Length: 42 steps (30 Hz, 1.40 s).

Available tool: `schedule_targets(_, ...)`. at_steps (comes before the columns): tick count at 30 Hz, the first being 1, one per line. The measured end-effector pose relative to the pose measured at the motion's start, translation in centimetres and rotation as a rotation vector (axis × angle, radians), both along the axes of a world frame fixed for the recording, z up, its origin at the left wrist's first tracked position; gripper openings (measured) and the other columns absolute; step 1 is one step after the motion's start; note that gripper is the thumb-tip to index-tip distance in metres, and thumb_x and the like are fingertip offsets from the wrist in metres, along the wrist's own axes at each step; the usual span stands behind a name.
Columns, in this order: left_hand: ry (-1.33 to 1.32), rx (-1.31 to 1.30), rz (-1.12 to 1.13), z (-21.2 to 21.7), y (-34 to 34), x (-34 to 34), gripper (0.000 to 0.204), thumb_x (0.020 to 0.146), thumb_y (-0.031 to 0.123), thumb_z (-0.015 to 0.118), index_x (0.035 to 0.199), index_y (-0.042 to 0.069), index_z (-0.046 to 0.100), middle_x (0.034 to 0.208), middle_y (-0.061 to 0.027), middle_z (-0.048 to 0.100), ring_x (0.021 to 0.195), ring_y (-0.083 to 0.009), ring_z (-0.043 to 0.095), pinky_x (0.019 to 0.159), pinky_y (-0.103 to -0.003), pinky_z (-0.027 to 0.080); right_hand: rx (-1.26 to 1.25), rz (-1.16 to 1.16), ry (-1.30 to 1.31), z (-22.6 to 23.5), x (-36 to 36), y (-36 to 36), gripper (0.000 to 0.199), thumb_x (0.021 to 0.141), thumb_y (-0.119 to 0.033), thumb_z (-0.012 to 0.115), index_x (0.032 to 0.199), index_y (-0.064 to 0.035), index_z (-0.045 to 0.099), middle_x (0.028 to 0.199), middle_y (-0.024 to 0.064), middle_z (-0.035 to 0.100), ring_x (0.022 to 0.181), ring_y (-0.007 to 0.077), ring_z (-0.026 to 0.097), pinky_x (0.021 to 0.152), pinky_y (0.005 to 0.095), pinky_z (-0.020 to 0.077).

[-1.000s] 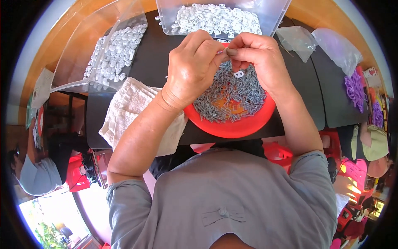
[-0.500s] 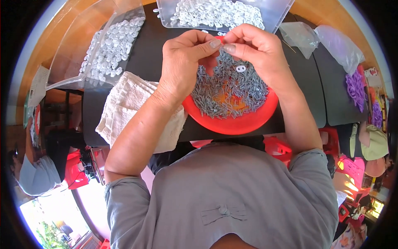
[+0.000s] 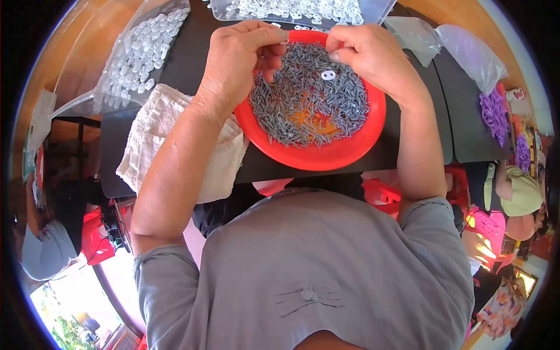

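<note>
Over the far left rim of a red bowl [image 3: 315,160], my left hand [image 3: 236,64] is closed in a pinch. A small whitish piece [image 3: 284,41] shows at its thumb tip, mostly covered by the fingers. My right hand [image 3: 376,61] is at the far right rim, thumb and forefinger pressed together; what they hold, if anything, is hidden. Many small grey screw-like pieces [image 3: 344,108] fill the bowl, with orange bottom showing through. On top of them lies one white oval plastic piece [image 3: 328,75] with two dark holes.
Beyond the bowl stands a clear bin [image 3: 382,10] of white oval pieces. Another clear container [image 3: 87,96] with similar pieces lies at left. A folded cream towel [image 3: 219,169] is beside my left forearm. Plastic bags [image 3: 472,58] and a purple bundle [image 3: 494,116] sit at right on the dark table [image 3: 420,140].
My hands were together at the bowl's far rim and have come apart, left hand to the left, right hand to the right. The whole view has shifted slightly.
</note>
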State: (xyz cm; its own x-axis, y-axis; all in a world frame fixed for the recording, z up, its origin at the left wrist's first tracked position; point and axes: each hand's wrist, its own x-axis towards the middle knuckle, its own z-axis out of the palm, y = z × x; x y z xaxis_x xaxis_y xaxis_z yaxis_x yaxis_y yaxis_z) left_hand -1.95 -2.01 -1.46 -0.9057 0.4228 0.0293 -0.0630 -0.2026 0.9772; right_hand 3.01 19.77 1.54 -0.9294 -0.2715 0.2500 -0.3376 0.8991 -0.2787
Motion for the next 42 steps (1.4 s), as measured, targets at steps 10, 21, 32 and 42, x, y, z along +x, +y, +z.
schedule_targets(10, -0.013, -0.118, 0.024, -1.1, 0.1, -0.6, 0.016, 0.087, 0.013, 0.066, 0.092, -0.002, 0.067, 0.076, -0.0053, 0.063, 0.063, -0.0124, 0.058, 0.052, -0.025, 0.045, 0.11, 0.146, 0.158, -3.4, -1.0, -2.2, 0.014, 0.079, -0.02, 0.067, 0.087, -0.0083, 0.066, 0.087, 0.0076, 0.065, 0.082, 0.0302, 0.064, 0.068, 0.0408, 0.0497)
schedule_targets(21, -0.007, -0.045, 0.049, -1.2, 0.2, -0.7, 0.014, 0.085, 0.011, 0.067, 0.086, -0.003, 0.066, 0.073, -0.0081, 0.064, 0.058, -0.0139, 0.058, 0.049, -0.026, 0.047, -0.129, 0.217, 0.153, -3.2, -1.1, -2.7, 0.007, 0.084, -0.008, 0.063, 0.089, -0.0031, 0.063, 0.08, 0.0064, 0.065, 0.072, 0.0236, 0.063, 0.065, 0.0339, 0.0487)
schedule_targets(32, -0.027, 0.077, -0.042, -0.7, 0.8, 0.4, 0.015, 0.089, 0.007, 0.065, 0.093, -0.007, 0.064, 0.079, -0.0106, 0.065, 0.063, -0.0155, 0.062, 0.049, -0.027, 0.05, -0.639, 0.129, 0.062, -2.3, -0.7, -2.6, 0.01, 0.091, -0.011, 0.06, 0.094, -0.0012, 0.062, 0.072, 0.0019, 0.06, 0.067, 0.0089, 0.054, 0.062, 0.0256, 0.0434)
schedule_targets(42, 0.032, 0.059, 0.021, -0.2, 0.9, 1.2, 0.013, 0.088, 0.004, 0.064, 0.095, -0.007, 0.064, 0.079, -0.0098, 0.066, 0.062, -0.0137, 0.062, 0.046, -0.026, 0.049, -0.519, 0.149, 0.239, -2.3, -0.6, -3.3, 0.006, 0.088, -0.009, 0.062, 0.09, -0.0035, 0.06, 0.071, 0.0131, 0.063, 0.063, 0.0285, 0.063, 0.058, 0.0357, 0.0467)
